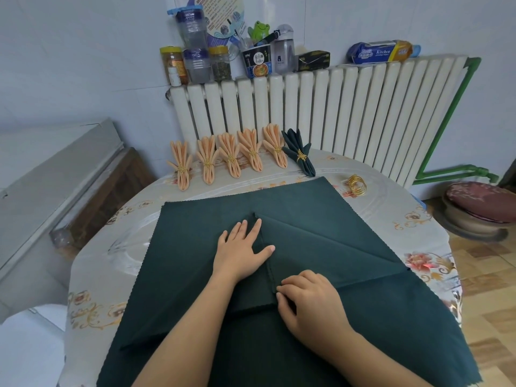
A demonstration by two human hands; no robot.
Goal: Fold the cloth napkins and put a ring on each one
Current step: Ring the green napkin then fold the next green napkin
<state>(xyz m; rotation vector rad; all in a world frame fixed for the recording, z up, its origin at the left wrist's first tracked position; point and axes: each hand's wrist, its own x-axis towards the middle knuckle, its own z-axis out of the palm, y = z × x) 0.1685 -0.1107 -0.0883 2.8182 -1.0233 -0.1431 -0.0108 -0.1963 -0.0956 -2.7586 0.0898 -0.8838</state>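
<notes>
A dark green napkin (321, 219) lies spread on the round table, with two of its corners folded in to the middle. My left hand (240, 250) presses flat on the left flap, fingers apart. The fingers of my right hand (307, 300) are curled and pinch the edge of the right flap near the centre seam. More green cloth (418, 331) lies underneath, reaching the table's near edge. Several folded peach napkins (231, 157) with gold rings stand in a row at the back. One folded green napkin (300, 155) with a ring stands beside them. A stack of gold rings (356, 184) sits at the back right.
The table has a glossy floral cover (418, 219). Behind it is a white radiator (321, 107) with jars, bottles and a wipes pack on top. A grey cabinet (55, 185) stands to the left. At the right, on the floor, sits a cushioned stool (477, 210).
</notes>
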